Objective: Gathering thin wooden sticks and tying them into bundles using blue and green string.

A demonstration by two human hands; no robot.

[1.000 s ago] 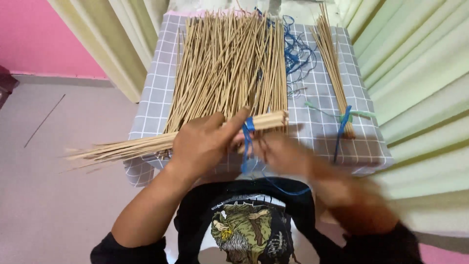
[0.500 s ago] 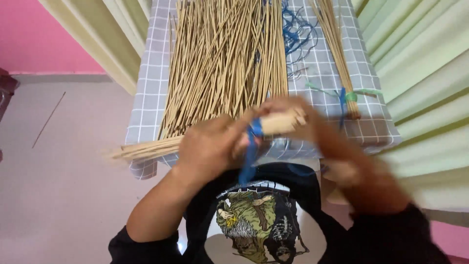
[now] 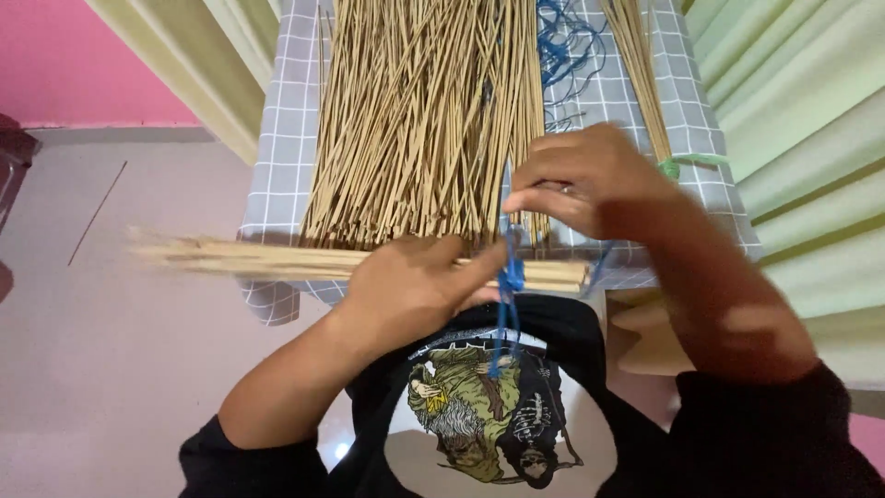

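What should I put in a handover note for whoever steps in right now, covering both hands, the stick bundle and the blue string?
Left hand: clamped on a bundle of thin tan sticks, held crosswise at the table's near edge.
Right hand: raised above the bundle, fingers pinching the blue string and pulling it up taut.
String: wrapped around the bundle near its right end, loose tail hanging down toward the person's dark shirt.
Elsewhere: big loose pile of sticks on the checked tablecloth; a smaller bundle with a green tie on the right; spare blue string at the far side.
Done: string wrapped round. Whether a knot is finished cannot be told; the loose pile looks unbundled.
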